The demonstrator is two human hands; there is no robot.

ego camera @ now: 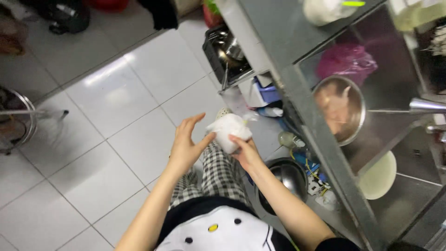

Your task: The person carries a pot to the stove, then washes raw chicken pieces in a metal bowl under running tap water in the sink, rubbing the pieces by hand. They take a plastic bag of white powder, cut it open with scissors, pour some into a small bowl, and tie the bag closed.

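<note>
While the person stands on the white tiled floor [93, 153] beside a metal counter [297, 93], both hands are lifted in front of the body, above the checked trousers [218, 174]. The right hand [246, 151] grasps a small white plastic bag [230, 130] from below, with the fingers closed around its lower part. The left hand [186, 144] is open, the fingers spread and pointing upward, and only the thumb touches the left side of the bag. The bag looks full and round, and its knotted top points toward the counter.

On the counter, well apart from the hands, a steel bowl [339, 109] holds pale pieces of food, and a pink plastic bag [346, 60] lies just behind it. A light green plate [378, 179] sits near the counter edge. Under the counter, near the person's right arm, a dark metal bowl [285, 179] stands on the floor. Farther away, a black crate [223, 56] holds metal utensils.
</note>
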